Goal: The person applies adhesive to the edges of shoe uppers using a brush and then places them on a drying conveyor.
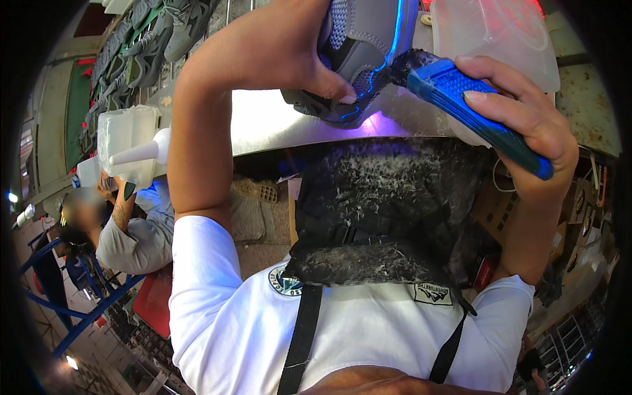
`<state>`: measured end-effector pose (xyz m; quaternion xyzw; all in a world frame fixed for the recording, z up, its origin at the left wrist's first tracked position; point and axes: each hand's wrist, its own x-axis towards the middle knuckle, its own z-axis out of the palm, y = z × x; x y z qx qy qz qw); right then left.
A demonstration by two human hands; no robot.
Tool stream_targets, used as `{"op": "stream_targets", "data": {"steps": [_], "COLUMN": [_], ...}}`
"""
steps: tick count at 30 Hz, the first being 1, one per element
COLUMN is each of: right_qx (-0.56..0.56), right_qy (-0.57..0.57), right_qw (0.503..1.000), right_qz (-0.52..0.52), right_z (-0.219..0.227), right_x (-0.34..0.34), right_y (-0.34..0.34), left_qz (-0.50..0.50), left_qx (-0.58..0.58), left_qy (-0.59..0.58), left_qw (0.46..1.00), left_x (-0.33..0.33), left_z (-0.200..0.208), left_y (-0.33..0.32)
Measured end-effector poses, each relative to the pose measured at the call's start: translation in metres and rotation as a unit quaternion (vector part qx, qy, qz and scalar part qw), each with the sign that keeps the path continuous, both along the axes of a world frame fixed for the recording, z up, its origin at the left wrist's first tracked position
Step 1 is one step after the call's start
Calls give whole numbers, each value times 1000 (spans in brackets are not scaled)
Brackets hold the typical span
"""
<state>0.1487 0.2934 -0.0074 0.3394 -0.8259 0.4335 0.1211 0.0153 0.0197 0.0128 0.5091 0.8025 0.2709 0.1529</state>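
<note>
A grey shoe upper (365, 33), with mesh panels and darker overlays, is at the top middle above the bright metal worktop (263, 122). My left hand (319, 76) grips it from the left, thumb pressed on its side. A glowing blue line runs along the shoe's lower edge, close to my thumb. From the right, my right hand (526, 105) holds a blue-handled brush (461, 95) slantwise, fingers wrapped around the handle. Its dark, clotted bristles touch or nearly touch the shoe beside the blue line; exact contact cannot be made out.
Several grey shoes (158, 43) lie on a rack at the upper left. A translucent plastic container (128, 128) and a white nozzle (141, 151) stand left of my arm. A clear tub (497, 43) sits at the upper right. Another person (135, 240) works at the far left.
</note>
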Motion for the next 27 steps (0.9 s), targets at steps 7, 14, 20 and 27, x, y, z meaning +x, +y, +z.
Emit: {"op": "stream_targets", "data": {"steps": [7,14,20,27], "right_qx": [-18,37,33,-92], "right_qy": [10,17,29,-93], "right_qw": [997,992,992,984], "right_qz": [-77,-121,-121,-117], "right_z": [-21,-19,-26,-61], "right_x": [10,13,10,19], "right_y": [-15,-24,-25,-31], "left_qz": [72,154,162,150], "left_qx": [-28,-86,-91,-57], "left_qy": [1,-16,3,-31], "left_qw": [997,984,983,987], "left_x": [-9,-8,-10,-9], "left_z": [-10,-11,-12,-9], "left_y": [3,11,10,5]}}
